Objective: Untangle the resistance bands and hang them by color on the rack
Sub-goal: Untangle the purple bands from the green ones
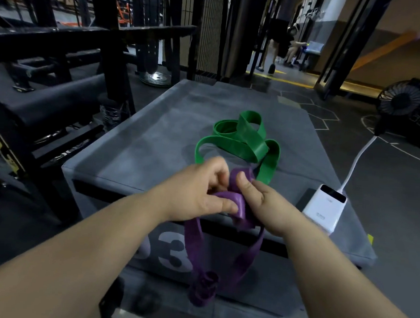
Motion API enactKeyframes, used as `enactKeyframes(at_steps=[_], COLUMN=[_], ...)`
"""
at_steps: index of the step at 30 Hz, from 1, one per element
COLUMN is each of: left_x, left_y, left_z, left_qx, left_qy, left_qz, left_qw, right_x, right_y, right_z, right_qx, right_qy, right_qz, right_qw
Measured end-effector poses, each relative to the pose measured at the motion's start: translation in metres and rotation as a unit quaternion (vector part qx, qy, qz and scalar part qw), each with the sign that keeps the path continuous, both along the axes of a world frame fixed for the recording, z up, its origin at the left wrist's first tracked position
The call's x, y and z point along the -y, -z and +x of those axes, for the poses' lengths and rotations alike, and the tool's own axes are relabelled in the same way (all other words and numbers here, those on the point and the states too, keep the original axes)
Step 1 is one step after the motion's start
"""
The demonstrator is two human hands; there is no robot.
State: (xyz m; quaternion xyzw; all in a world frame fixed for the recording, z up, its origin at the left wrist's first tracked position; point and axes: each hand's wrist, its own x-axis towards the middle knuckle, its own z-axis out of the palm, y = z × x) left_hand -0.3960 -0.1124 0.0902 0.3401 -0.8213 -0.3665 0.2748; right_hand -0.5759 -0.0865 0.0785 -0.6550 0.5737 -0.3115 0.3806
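Observation:
A purple resistance band (240,205) is bunched between both hands above the near edge of a grey padded box (141,140). My left hand (197,195) grips the purple bunch from the left, fingers curled round it. My right hand (263,201) pinches it from the right, thumb on top. Two purple strands hang down in front of the box to a twisted knot near the bottom. A green resistance band (252,139) lies looped and twisted on the box top just beyond my hands, and one green strand runs down behind the purple bunch.
A white power bank (324,210) with a white cable sits on the box's right edge. A black metal rack (71,42) stands to the left, a black fan (402,99) at the far right. People stand in the doorway behind.

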Motion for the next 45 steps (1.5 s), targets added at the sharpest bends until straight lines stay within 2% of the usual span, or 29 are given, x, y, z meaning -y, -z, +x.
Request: enactKeyframes(at_steps=[2, 4, 7, 9, 11, 13, 15, 18, 23, 27, 30, 32, 34, 36, 39, 40, 42, 45], left_x=[0.006, 0.010, 0.012, 0.010, 0.009, 0.010, 0.014, 0.021, 0.029, 0.035, 0.033, 0.032, 0.032, 0.029, 0.023, 0.021, 0.015, 0.010], left_y=[-0.004, -0.007, -0.007, -0.009, -0.009, -0.010, -0.009, -0.004, 0.016, 0.021, 0.024, 0.028, 0.031, 0.029, 0.029, 0.031, 0.034, 0.040], left_z=[0.007, 0.013, 0.016, 0.015, 0.015, 0.015, 0.018, 0.022, 0.022, 0.024, 0.020, 0.014, 0.010, 0.007, 0.003, 0.001, -0.001, -0.005], left_qx=[-0.004, -0.020, -0.017, -0.014, 0.003, 0.029, 0.025, -0.034, -0.111, -0.149, -0.193, -0.241, -0.274, -0.270, -0.183, -0.166, -0.167, -0.178], left_qy=[-0.021, -0.018, -0.018, -0.010, 0.000, 0.005, 0.021, 0.065, 0.119, 0.138, 0.176, 0.182, 0.178, 0.151, 0.072, 0.060, 0.055, 0.116], left_qz=[0.001, 0.020, 0.046, 0.037, 0.022, 0.029, 0.083, 0.181, 0.250, 0.284, 0.334, 0.376, 0.389, 0.369, 0.260, 0.242, 0.245, 0.259], left_qw=[1.000, 0.999, 0.999, 0.999, 1.000, 0.999, 0.996, 0.981, 0.954, 0.937, 0.906, 0.876, 0.861, 0.876, 0.945, 0.954, 0.954, 0.942], right_x=[-0.001, -0.005, -0.007, -0.004, -0.001, -0.003, -0.004, -0.005, -0.004, -0.002, -0.002, -0.001, 0.001, 0.003, 0.003, 0.003, 0.003, 0.006], right_y=[0.004, 0.007, 0.012, 0.016, 0.020, 0.023, 0.024, 0.024, 0.020, 0.017, 0.015, 0.013, 0.012, 0.013, 0.015, 0.014, 0.012, 0.006], right_z=[-0.003, -0.002, 0.001, 0.002, 0.005, 0.012, 0.017, 0.019, 0.019, 0.018, 0.016, 0.015, 0.012, 0.008, 0.005, 0.004, 0.002, 0.000], right_qx=[0.028, 0.112, 0.219, 0.215, 0.167, 0.158, 0.182, 0.235, 0.313, 0.357, 0.388, 0.395, 0.393, 0.393, 0.419, 0.435, 0.467, 0.502], right_qy=[-0.024, -0.057, -0.154, -0.227, -0.279, -0.300, -0.320, -0.361, -0.408, -0.424, -0.432, -0.436, -0.437, -0.430, -0.415, -0.407, -0.388, -0.360], right_qz=[0.059, 0.102, 0.193, 0.247, 0.269, 0.272, 0.264, 0.278, 0.302, 0.279, 0.246, 0.227, 0.211, 0.204, 0.201, 0.199, 0.188, 0.175], right_qw=[0.998, 0.987, 0.944, 0.917, 0.907, 0.900, 0.891, 0.859, 0.803, 0.784, 0.776, 0.776, 0.781, 0.787, 0.782, 0.778, 0.772, 0.767])
